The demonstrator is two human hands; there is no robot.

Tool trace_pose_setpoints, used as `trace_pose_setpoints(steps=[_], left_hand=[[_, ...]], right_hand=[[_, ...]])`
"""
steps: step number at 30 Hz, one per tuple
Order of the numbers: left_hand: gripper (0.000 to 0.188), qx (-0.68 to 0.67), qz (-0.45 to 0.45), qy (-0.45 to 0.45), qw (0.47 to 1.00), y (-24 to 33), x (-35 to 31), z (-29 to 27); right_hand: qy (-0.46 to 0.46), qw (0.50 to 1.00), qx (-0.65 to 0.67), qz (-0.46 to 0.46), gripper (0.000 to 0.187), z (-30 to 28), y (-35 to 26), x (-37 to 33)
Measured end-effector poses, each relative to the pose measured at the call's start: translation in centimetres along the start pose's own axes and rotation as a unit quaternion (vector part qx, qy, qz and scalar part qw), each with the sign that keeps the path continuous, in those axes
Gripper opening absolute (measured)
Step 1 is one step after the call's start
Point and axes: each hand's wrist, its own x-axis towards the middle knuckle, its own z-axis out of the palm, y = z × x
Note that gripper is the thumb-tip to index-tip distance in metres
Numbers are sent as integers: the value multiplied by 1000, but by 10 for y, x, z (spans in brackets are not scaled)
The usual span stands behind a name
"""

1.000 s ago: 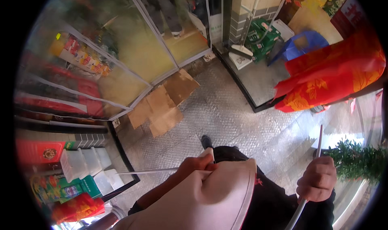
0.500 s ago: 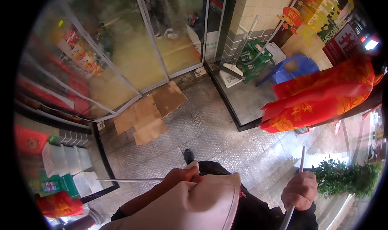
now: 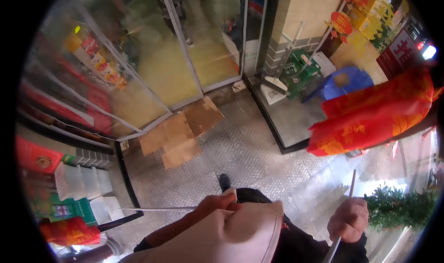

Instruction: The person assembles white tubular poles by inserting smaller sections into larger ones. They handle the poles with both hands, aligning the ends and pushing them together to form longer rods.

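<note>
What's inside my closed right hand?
Your right hand is wrapped around a slim, pale pole, which sticks out above and below it. The stretch inside the grip is covered, so I can't see that part.

The grey textured tile floor [image 3: 259, 163] carries flattened brown cardboard [image 3: 178, 136] and one dark shoe [image 3: 225, 182]

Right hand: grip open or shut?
Shut. The right hand is curled into a fist around a slim pale rod, which shows beyond both sides of the fist.
</note>
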Motion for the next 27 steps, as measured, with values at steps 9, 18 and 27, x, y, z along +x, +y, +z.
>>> trace_pose_setpoints(steps=[9, 18, 27], left_hand=[[31, 0, 1, -19, 1000, 3, 2, -3], [30, -21, -30, -23, 999, 14, 3, -11], [33, 121, 115, 72, 983, -13, 8, 7]], right_hand=[[41, 999, -15, 7, 22, 6, -4, -6], [57, 998, -13, -1, 19, 10, -6, -5], [-284, 940, 102, 160, 15, 81, 52, -53]])
